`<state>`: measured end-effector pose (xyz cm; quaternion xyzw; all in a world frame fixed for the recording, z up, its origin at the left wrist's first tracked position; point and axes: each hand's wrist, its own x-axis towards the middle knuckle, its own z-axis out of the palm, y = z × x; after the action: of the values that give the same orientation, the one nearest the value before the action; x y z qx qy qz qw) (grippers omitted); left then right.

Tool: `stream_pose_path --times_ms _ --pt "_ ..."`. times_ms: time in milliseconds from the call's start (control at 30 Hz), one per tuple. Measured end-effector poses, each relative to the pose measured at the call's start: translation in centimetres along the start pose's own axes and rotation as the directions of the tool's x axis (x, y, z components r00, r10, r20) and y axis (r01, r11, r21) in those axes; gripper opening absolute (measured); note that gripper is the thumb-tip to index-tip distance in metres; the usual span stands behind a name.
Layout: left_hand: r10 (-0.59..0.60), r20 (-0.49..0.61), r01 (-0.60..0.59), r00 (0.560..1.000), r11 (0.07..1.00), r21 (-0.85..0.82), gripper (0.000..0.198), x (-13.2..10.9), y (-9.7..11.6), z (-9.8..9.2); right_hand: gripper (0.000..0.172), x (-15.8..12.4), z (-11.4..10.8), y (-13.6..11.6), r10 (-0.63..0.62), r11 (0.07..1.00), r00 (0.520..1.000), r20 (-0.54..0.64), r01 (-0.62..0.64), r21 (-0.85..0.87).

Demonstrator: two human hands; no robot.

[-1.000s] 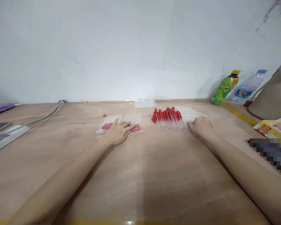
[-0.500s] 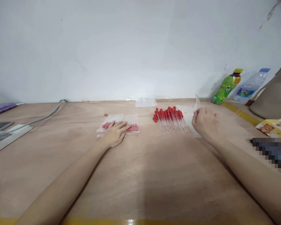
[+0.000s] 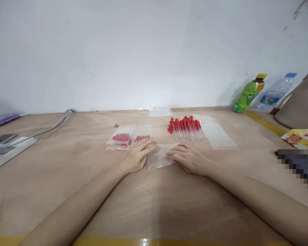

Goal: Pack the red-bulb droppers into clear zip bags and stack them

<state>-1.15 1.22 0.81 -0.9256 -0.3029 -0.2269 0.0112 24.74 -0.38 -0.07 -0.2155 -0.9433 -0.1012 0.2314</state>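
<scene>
A clear zip bag [image 3: 159,158] lies crosswise at the middle of the table, its red-lined zip end to the left. My left hand [image 3: 138,157] has its fingers closed on that zip end. At the opposite end, my right hand [image 3: 191,159] grips the bag with bent fingers; the fingertips are partly hidden. Just behind the hands is a pile of droppers [image 3: 186,125] with red bulbs and thin clear stems. To the left, filled zip bags [image 3: 121,137] with red bulbs inside lie overlapping. A stack of flat zip bags [image 3: 219,136] rests right of the pile.
Against the wall lies another flat bag [image 3: 159,112]. A green drink bottle [image 3: 248,94], a water bottle [image 3: 274,94], a grey-beige bag [image 3: 299,102] and a yellow packet [image 3: 299,139] stand or lie at right. At left are a power strip [image 3: 17,150], its cable [image 3: 58,123] and a phone [image 3: 5,138].
My right hand has moved left from the flat bags to the table's middle, bringing one clear bag. My left hand has left the filled bags, shifted right and taken its zip end.
</scene>
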Motion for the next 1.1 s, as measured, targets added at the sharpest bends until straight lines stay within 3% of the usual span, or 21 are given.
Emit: stream_pose_path --times_ms 133,267,333,400,467,500,600,667,767,867,967,1033,1100 --pt "0.162 0.228 -0.149 0.96 0.986 -0.073 0.052 -0.3 -0.6 -0.7 0.022 -0.2 -0.5 0.5 0.04 0.999 0.999 0.034 -0.041 0.023" --pt "0.142 0.241 -0.161 0.96 0.985 0.059 0.041 -0.9 1.2 -0.7 0.018 -0.1 -0.8 1.6 0.259 0.965 0.966 0.022 -0.259 0.028" --pt "0.069 0.236 -0.119 0.969 0.971 0.205 0.033 -0.9 3.4 -0.6 0.017 0.3 -0.6 2.7 0.42 0.908 0.907 -0.025 -0.42 0.002" --pt "-0.041 0.234 -0.033 0.971 0.953 0.301 0.038 -0.6 5.7 -0.7 0.017 1.0 -0.3 4.0 0.556 0.827 0.826 -0.095 -0.56 -0.035" --pt "-0.084 0.242 0.028 0.967 0.974 0.226 0.058 0.1 7.3 -1.2 0.017 2.0 0.1 5.3 0.64 0.754 0.752 -0.155 -0.654 -0.061" --pt "-0.075 0.272 0.045 0.959 0.992 0.117 0.057 0.5 7.6 -1.5 0.018 2.6 0.4 6.0 0.667 0.723 0.722 -0.183 -0.687 -0.074" --pt "0.033 0.275 -0.005 0.961 0.995 -0.103 0.038 1.6 6.2 -2.3 0.023 4.4 1.1 7.7 0.718 0.635 0.648 -0.255 -0.759 -0.142" --pt "0.163 0.29 -0.139 0.943 0.985 -0.104 0.037 1.9 4.3 -2.3 0.028 5.6 1.5 8.8 0.743 0.583 0.611 -0.272 -0.791 -0.186" --pt "0.209 0.369 -0.186 0.905 0.978 -0.099 0.04 1.6 2.7 -1.4 0.035 6.8 2.0 10.1 0.807 0.518 0.554 -0.204 -0.83 -0.207" --pt "0.102 0.338 -0.11 0.936 0.994 0.005 0.04 0.9 3.9 -0.4 0.032 7.7 2.4 11.1 0.871 0.442 0.47 -0.14 -0.876 -0.194" --pt "-0.131 0.277 0.059 0.952 0.965 0.255 0.045 0.4 7.1 0.2 0.024 8.1 2.5 11.5 0.901 0.384 0.4 -0.167 -0.916 -0.12" --pt "-0.366 0.231 0.232 0.902 0.86 0.455 0.052 0.2 8.8 0.3 0.021 8.2 2.3 11.6 0.906 0.371 0.373 -0.203 -0.927 -0.046" --pt "-0.462 0.209 0.3 0.862 0.796 0.525 0.058 0.2 9.3 -0.1 0.02 8.0 1.9 11.6 0.91 0.376 0.351 -0.221 -0.923 0.079"
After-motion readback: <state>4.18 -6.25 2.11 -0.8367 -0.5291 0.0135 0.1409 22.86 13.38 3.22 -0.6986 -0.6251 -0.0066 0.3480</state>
